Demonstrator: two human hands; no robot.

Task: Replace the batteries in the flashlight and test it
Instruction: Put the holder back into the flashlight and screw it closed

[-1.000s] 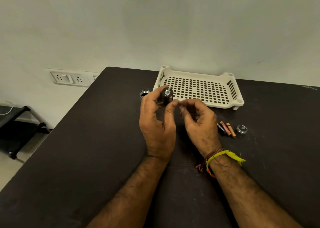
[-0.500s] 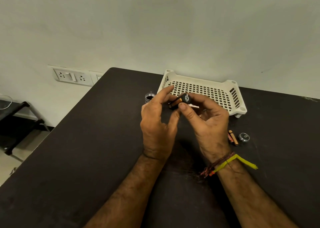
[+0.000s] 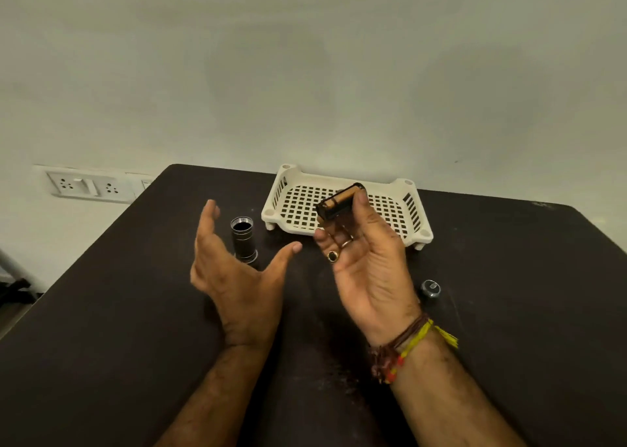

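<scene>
Hands parted, battery holder now carried by the right hand alone.

Table (image 3: pixel 101 344) bears a white basket (image 3: pixel 419 234) at the back; half a second ago both hands pinched the battery holder (image 3: pixel 341 203) together, whereas now the left hand (image 3: pixel 237 277) has let go, fingers spread and empty, just in front of the upright flashlight body (image 3: pixel 243 239). The right hand (image 3: pixel 369 270) grips the holder at fingertip height above the basket. The end cap (image 3: pixel 430 289) lies off to the right. Loading the holder into the body looks next.
</scene>
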